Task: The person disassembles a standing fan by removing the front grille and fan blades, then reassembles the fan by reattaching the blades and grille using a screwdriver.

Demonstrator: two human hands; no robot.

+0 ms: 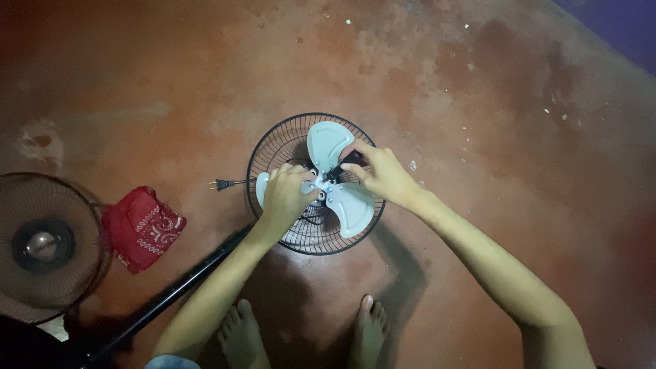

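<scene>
You are looking straight down at a red-brown floor (478, 123) with pale spots and small white specks on it. In the middle lies a round black wire guard (270, 147), flat on the floor. Inside it sits a pale blue fan blade (328, 143) with three wings. Your left hand (287, 195) rests on the left wing, just beside the middle of the blade. Its fingers are curled down and press on the wing, so it is closed around the wing's edge. Your right hand (383, 174) comes in from the right and sits over the top of the hub (321, 184). It pinches a small black tool (348, 160) between thumb and fingers, and the tip of the tool points at the hub. What kind of tool it is you cannot tell. A black plug (220, 184) lies on the floor just left of the guard. A black pole (171, 294) runs from under the guard down to the lower left. A red cloth (142, 227) with a white pattern lies left of the pole. Next to the cloth, at the left edge, is a second guard (41, 246), dark and round. Your two bare feet (369, 331) stand below the guard, near the bottom.
</scene>
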